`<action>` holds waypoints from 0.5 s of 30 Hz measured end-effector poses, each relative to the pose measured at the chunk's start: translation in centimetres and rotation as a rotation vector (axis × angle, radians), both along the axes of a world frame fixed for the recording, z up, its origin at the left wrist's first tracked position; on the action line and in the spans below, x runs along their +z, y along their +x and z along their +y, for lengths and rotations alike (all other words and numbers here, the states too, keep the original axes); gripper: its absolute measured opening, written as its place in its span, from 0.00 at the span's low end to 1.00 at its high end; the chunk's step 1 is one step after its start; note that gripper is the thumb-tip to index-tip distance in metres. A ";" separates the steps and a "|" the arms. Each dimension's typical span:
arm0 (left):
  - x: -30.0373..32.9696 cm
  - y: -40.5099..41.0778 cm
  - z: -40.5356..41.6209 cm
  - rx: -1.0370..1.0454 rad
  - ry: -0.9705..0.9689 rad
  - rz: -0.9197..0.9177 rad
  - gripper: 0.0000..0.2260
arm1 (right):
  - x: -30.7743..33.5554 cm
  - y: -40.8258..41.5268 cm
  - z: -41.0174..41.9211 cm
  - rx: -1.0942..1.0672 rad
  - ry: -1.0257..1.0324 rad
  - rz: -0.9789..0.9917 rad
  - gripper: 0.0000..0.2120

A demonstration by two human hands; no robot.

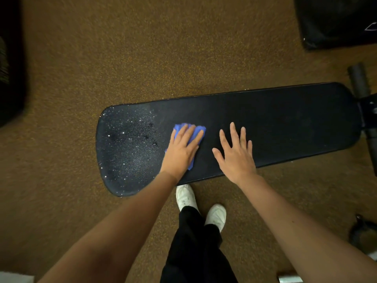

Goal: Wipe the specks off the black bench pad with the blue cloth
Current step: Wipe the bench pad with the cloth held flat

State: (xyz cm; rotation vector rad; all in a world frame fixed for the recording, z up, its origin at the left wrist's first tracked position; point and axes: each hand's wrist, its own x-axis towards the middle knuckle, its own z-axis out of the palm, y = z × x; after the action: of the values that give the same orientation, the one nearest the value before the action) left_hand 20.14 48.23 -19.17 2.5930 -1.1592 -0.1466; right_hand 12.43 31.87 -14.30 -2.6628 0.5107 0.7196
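Note:
The long black bench pad lies across the middle of the view. White specks cover its left end; the pad to the right of my hands looks plain black. My left hand presses flat on the blue cloth, fingers straight, at the edge of the speckled patch. The cloth shows beyond my fingertips and under my palm's right side. My right hand rests flat on the bare pad to the right, fingers spread, holding nothing.
Brown speckled carpet surrounds the bench. The bench's frame and foam rollers stick out at the right end. My white shoes and black trousers stand at the near edge. Dark objects sit at top right and far left.

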 end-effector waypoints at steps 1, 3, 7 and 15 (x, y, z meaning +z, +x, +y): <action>-0.1 -1.3 0.9 -0.068 0.005 -0.010 0.19 | -0.1 -0.1 0.0 0.003 -0.001 -0.003 0.29; -0.2 -2.6 2.9 -0.163 0.005 -0.017 0.19 | -0.1 -0.4 0.1 0.020 -0.009 -0.012 0.29; -0.5 -0.7 3.4 -0.124 -0.011 -0.048 0.19 | 0.0 -1.2 0.3 0.066 -0.005 -0.023 0.30; -0.8 -4.2 1.9 0.050 -0.036 -0.043 0.22 | 0.0 -2.2 0.3 0.028 -0.014 -0.018 0.29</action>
State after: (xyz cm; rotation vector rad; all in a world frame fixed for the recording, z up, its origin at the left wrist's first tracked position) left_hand 15.92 50.08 -19.97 2.6033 -1.1009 -0.0588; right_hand 10.22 32.22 -14.31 -2.6920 0.4762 0.7025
